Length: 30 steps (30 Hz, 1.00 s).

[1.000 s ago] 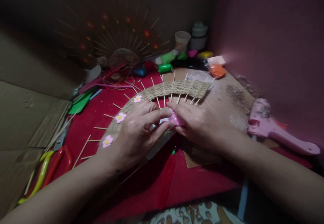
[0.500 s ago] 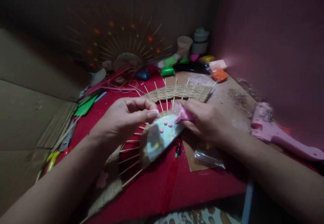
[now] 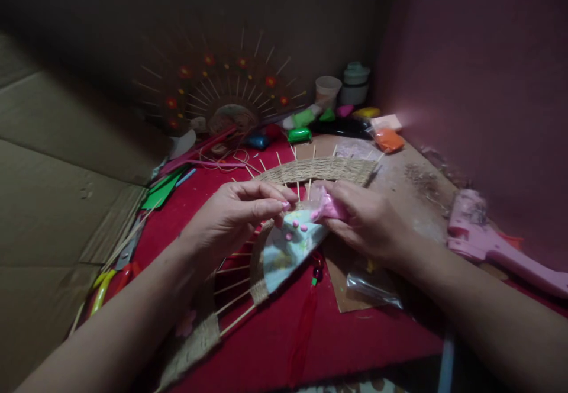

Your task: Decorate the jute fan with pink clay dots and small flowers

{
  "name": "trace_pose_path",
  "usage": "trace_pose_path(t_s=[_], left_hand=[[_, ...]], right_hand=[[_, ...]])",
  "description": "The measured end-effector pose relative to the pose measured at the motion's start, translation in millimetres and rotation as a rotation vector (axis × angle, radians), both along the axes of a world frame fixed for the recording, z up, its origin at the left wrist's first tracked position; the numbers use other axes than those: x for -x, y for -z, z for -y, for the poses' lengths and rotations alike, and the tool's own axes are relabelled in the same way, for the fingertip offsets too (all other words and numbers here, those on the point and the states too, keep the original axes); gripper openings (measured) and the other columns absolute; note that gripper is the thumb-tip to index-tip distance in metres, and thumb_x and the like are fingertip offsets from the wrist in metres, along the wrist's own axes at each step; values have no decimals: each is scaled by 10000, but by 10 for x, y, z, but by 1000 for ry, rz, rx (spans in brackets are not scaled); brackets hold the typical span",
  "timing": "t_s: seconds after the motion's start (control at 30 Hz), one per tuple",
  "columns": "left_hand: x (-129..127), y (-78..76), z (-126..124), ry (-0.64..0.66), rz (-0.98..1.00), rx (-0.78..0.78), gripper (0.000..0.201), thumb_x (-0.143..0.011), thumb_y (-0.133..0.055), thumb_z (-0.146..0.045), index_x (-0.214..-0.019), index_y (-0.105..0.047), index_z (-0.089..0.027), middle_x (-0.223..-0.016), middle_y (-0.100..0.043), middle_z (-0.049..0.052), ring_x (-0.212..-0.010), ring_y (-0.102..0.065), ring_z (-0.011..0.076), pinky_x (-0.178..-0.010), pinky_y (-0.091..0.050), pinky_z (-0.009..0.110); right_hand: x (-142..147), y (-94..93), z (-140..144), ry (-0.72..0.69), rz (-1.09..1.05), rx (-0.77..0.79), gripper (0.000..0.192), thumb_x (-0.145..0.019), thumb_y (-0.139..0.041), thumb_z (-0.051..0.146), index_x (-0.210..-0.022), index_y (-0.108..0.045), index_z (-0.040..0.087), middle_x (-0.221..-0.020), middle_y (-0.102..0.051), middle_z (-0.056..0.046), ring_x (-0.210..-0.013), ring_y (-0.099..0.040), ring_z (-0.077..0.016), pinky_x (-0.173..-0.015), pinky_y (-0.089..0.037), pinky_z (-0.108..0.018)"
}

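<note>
Between the thumb and fingertips of my left hand (image 3: 242, 212) is a small bit of pink clay (image 3: 286, 205). My right hand (image 3: 366, 215) grips a clear packet of pink clay (image 3: 327, 205), its open end facing left. Beneath both hands lies a woven fan (image 3: 317, 171) made of thin sticks and twine, partly hidden by my left arm. Several small pink clay balls (image 3: 296, 224) rest on its pale blue centre panel (image 3: 279, 263). A pink flower (image 3: 185, 323) sits on the fan's lower left band. A red tassel (image 3: 304, 334) hangs down from the panel's edge.
A pink glue gun (image 3: 483, 233) lies at the right. Scissors (image 3: 104, 289) with yellow and red handles are at the left. Coloured clay packets (image 3: 300, 135), a cup (image 3: 328, 90) and a lidded bottle (image 3: 355, 82) stand behind. A second fan (image 3: 231, 115) leans at the back.
The view has shifted slightly, so everything sits a little lower and further right. My left fingers have closed more around the pink bit, away from the packet's mouth. The right hand still holds the packet.
</note>
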State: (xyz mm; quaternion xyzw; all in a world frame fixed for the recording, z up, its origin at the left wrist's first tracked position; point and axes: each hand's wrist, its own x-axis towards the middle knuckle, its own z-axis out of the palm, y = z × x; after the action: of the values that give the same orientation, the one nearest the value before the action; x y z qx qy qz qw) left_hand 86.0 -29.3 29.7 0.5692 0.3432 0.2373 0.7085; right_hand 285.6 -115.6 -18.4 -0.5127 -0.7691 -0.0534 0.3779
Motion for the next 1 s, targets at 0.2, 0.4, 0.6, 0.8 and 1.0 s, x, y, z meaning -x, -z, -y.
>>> trace_pose_path(t_s=[0.2,0.4,0.6,0.8,1.0], left_hand=[[-25,-26,24,-8,7,141,104,-664,-742,-143,-644,-641,-138,-637,-672,36,-539,-626,128,-430,-478,190],[-30,40,3,-2,134,98,217,-731,-692,-131,-944,-690,-176,-667,-643,-1,-562,-600,72,-556,-524,188],[2,36,0,62,122,108,57,-726,-710,-190,-745,-686,-142,-601,-632,5,-473,-595,93,-414,-481,174],[24,40,3,59,79,70,158,-744,-694,-273,-670,-606,-165,-500,-599,-28,-326,-527,91,-274,-403,153],[9,55,23,64,88,80,217,-805,-641,-351,-701,-616,-162,-526,-616,-11,-364,-546,81,-317,-424,146]], right_hand=[[10,-16,7,-7,-43,-2,343,-845,-549,213,-1156,-565,68,-905,-669,-136,-774,-633,-208,-663,-522,-318],[8,-5,-5,-3,-44,-4,334,-846,-549,214,-1120,-575,26,-880,-662,-143,-752,-626,-201,-653,-509,-305],[10,-20,-11,7,-43,-10,322,-857,-536,251,-1103,-582,49,-830,-657,-117,-687,-603,-180,-614,-497,-291],[11,-19,-4,10,-53,-28,331,-830,-578,218,-1136,-574,90,-845,-668,-97,-692,-608,-171,-603,-499,-277],[4,-2,-2,6,-58,-41,354,-823,-591,208,-1163,-566,112,-900,-678,-110,-776,-637,-194,-658,-527,-304]])
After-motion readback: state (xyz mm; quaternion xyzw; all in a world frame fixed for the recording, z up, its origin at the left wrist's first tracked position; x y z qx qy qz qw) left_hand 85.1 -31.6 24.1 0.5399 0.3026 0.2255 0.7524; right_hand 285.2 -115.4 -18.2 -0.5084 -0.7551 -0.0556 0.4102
